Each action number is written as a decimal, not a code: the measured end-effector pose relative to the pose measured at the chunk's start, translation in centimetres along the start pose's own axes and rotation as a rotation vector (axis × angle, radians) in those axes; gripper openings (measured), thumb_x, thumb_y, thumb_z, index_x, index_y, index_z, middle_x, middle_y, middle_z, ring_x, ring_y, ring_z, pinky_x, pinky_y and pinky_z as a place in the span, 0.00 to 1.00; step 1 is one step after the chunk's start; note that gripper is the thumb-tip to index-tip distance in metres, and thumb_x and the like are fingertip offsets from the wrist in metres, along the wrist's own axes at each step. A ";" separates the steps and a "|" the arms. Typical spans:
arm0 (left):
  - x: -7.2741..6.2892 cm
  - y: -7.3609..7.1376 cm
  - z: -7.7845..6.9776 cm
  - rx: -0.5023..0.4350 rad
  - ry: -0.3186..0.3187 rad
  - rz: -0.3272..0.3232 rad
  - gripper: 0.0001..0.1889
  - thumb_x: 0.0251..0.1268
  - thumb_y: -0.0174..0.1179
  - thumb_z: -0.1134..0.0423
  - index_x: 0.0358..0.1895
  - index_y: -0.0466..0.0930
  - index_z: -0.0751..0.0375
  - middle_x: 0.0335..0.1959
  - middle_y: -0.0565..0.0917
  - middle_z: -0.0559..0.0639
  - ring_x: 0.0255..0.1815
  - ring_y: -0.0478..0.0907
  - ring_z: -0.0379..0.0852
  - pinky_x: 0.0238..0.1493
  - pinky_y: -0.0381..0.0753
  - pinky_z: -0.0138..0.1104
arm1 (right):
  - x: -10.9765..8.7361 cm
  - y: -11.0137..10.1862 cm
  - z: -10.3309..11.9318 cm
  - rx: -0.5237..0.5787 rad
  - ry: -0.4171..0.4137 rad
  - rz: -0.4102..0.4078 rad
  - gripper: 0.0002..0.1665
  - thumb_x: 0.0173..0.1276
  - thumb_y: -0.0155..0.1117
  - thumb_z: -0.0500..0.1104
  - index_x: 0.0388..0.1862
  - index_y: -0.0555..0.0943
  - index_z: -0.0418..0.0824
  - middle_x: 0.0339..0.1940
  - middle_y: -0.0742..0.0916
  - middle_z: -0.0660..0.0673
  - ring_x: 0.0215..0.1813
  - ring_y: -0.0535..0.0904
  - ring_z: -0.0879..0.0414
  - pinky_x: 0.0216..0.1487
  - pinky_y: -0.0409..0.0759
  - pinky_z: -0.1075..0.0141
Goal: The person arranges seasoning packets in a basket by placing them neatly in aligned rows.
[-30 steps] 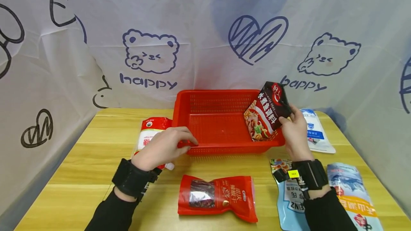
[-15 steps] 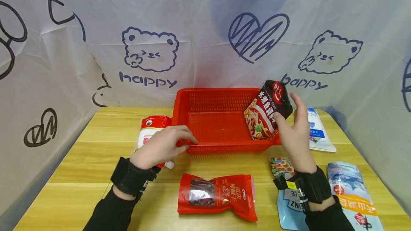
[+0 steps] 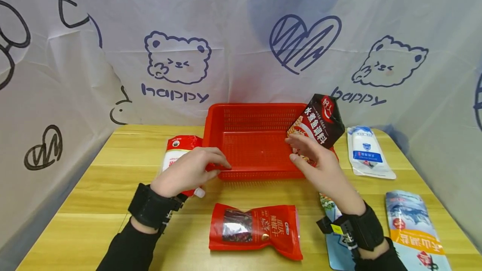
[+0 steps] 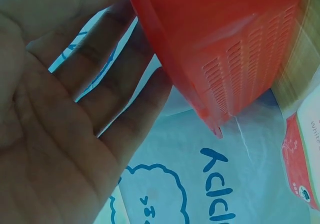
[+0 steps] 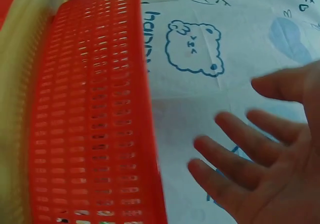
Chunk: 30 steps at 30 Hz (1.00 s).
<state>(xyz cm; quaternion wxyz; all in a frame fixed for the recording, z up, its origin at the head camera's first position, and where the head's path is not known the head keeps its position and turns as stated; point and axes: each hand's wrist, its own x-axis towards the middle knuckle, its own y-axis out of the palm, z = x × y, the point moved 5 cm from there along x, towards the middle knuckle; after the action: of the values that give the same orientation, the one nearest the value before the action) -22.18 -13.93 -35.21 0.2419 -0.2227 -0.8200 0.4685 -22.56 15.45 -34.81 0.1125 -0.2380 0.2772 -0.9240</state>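
A red plastic basket point(image 3: 260, 175) stands at the back of the table in the head view. My left hand point(image 3: 190, 168) is at its front left corner, fingers over the rim and thumb outside, pinching it; the left wrist view shows fingertips point(image 4: 162, 78) at the rim. A dark and red seasoning packet point(image 3: 325, 118) leans upright in the basket's right end, its top above the rim. My right hand point(image 3: 320, 166) holds nothing, fingers spread, over the basket's front right corner, hiding the packet's lower part. The right wrist view shows its fingers point(image 5: 240, 154) apart from the basket.
A red bag of dried chillies point(image 3: 256, 231) lies in front. A red and white bag point(image 3: 175, 152) is beside the basket, partly behind my left hand. On the right lie a white pouch point(image 3: 369, 152), a blue and orange pouch point(image 3: 414, 225) and a light blue pouch point(image 3: 335, 246).
My right hand has let go of the seasoning packet, opened, and moved left and down in front of it. The packet stays leaning in the basket. My left hand stays at the rim.
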 end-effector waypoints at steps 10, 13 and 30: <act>-0.1 -0.7 0.6 0.018 -0.064 -0.041 0.11 0.61 0.75 0.68 0.46 0.92 0.55 0.42 0.86 0.46 0.42 0.82 0.44 0.47 0.86 0.37 | 0.4 2.7 -0.7 -0.151 -0.047 0.213 0.20 0.74 0.69 0.42 0.64 0.84 0.46 0.61 0.87 0.49 0.64 0.82 0.49 0.65 0.79 0.44; -0.1 -0.9 1.0 0.015 -0.120 -0.064 0.14 0.60 0.77 0.64 0.50 0.91 0.57 0.44 0.86 0.49 0.42 0.81 0.46 0.46 0.85 0.38 | 0.4 3.2 -0.9 -0.199 -0.088 0.212 0.19 0.73 0.70 0.39 0.61 0.86 0.46 0.59 0.88 0.49 0.62 0.83 0.50 0.63 0.81 0.46; -3.8 -5.7 8.3 0.038 -0.534 -0.714 0.22 0.74 0.60 0.58 0.66 0.79 0.62 0.52 0.80 0.61 0.42 0.79 0.57 0.32 0.73 0.42 | 0.2 4.4 -1.3 -0.255 -0.122 0.194 0.19 0.72 0.68 0.32 0.58 0.87 0.46 0.56 0.89 0.50 0.59 0.85 0.52 0.62 0.82 0.50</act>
<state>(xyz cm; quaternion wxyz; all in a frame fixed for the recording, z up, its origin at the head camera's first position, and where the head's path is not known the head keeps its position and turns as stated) -25.04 -24.29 -34.64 0.1725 0.2077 -0.8704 0.4116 -23.09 12.31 -38.18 0.1868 -0.2782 0.4064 -0.8500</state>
